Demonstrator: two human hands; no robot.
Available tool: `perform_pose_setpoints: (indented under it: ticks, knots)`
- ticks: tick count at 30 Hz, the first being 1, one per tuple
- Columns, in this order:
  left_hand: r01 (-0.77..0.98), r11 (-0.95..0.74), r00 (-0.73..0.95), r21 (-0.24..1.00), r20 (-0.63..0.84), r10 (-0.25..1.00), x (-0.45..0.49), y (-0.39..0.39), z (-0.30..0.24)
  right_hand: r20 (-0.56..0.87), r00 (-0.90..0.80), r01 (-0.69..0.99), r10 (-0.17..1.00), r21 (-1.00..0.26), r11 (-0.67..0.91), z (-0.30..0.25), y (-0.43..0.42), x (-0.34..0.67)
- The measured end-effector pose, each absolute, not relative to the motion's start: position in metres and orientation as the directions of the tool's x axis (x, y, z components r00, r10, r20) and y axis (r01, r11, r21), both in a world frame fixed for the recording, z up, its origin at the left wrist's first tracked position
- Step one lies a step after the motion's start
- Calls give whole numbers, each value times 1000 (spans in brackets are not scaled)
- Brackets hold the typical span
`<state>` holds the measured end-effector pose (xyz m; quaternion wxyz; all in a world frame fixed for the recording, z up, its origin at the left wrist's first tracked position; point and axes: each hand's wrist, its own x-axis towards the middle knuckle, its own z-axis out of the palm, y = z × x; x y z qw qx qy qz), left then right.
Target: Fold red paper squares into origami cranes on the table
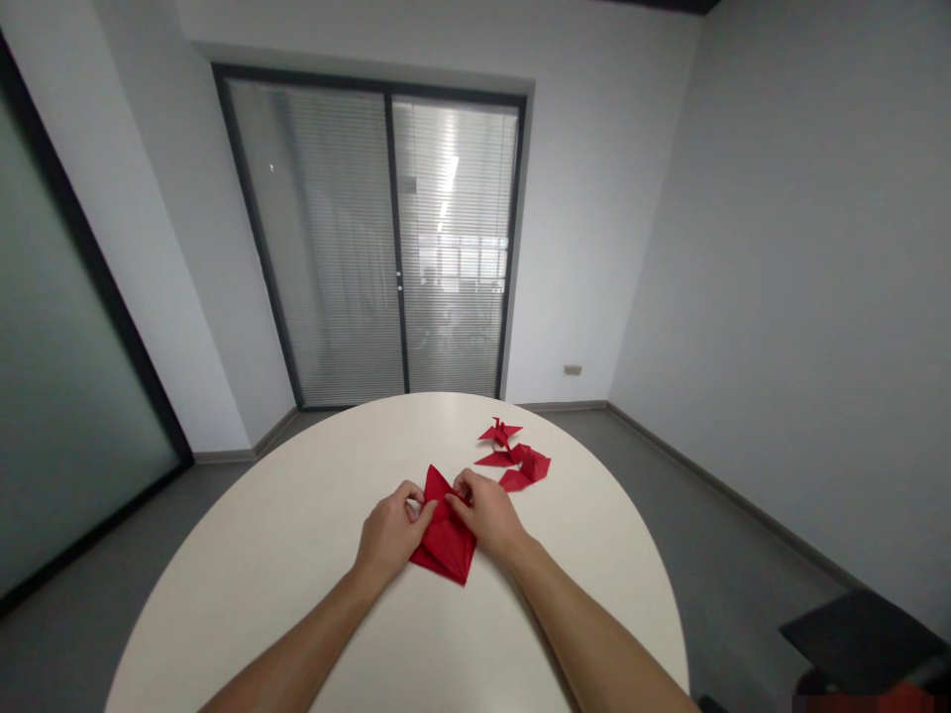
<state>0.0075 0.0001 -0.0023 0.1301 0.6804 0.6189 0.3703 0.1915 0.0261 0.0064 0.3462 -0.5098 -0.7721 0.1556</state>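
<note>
A folded sheet of red origami paper [449, 545] lies on the table between my hands, one point facing away from me and creases running across its near part. My left hand [393, 525] pinches its left edge between thumb and fingers. On the opposite edge, my right hand [486, 507] is closed in a similar pinch, its thumb resting on the paper. Just beyond my right hand sit several folded red paper pieces: a paper crane [500, 432] at the back and a larger red folded piece [529, 465] nearer.
The round cream table [297, 564] has its curved far edge toward a glass door with blinds [319, 248]. A black chair [869, 634] stands at the lower right, off the table. White walls [802, 248] enclose the room.
</note>
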Motion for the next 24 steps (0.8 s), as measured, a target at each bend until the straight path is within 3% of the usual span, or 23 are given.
perform_pose_setpoints:
  ticks: [9, 14, 20, 24]
  knots:
    - [688, -254, 8, 680, 342, 940, 6, 7, -10, 369, -285, 669, 885, -584, 459, 4, 25, 190]
    - [682, -242, 9, 690, 323, 946, -3, 14, -16, 294, -351, 653, 889, -603, 458, 9, 16, 193]
    - [828, -193, 21, 527, 314, 949, -6, 9, -14, 260, -429, 688, 865, -526, 500, 12, 6, 191]
    - [887, -259, 70, 383, 441, 895, -7, 7, -14, 283, -517, 665, 808, -461, 587, 8, 6, 189]
